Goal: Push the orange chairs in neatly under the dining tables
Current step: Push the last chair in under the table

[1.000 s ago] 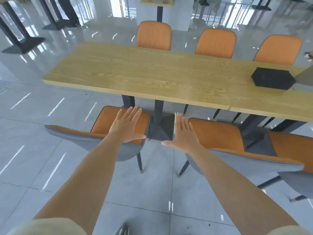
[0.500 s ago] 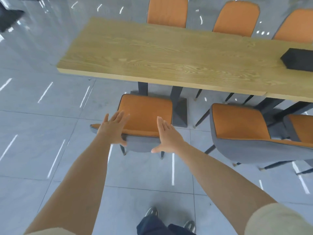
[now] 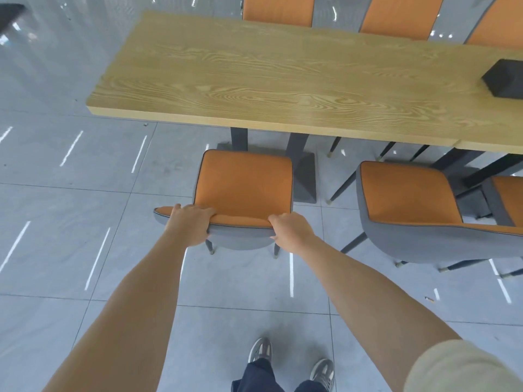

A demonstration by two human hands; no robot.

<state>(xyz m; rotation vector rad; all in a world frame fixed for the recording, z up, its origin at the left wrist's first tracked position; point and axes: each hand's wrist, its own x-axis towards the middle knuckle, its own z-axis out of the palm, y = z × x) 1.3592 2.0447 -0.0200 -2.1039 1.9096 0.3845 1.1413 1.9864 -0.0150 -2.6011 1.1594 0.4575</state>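
An orange chair (image 3: 244,182) with a grey shell stands in front of me, its seat just short of the near edge of the long wooden dining table (image 3: 254,80). My left hand (image 3: 189,222) grips the left part of its backrest top. My right hand (image 3: 293,230) grips the right part of the same backrest. A second orange chair (image 3: 407,193) stands to the right, pulled out from the table and turned at an angle.
Three orange chair backs (image 3: 278,9) line the table's far side. A black box (image 3: 505,79) lies on the table at the right. The table's dark pedestal base (image 3: 304,176) stands just beyond the held chair. My shoes (image 3: 260,349) are on the grey tiled floor.
Both hands went from open and hovering near the chair to closed on its backrest top. My view has tilted downward and come closer to the chair.
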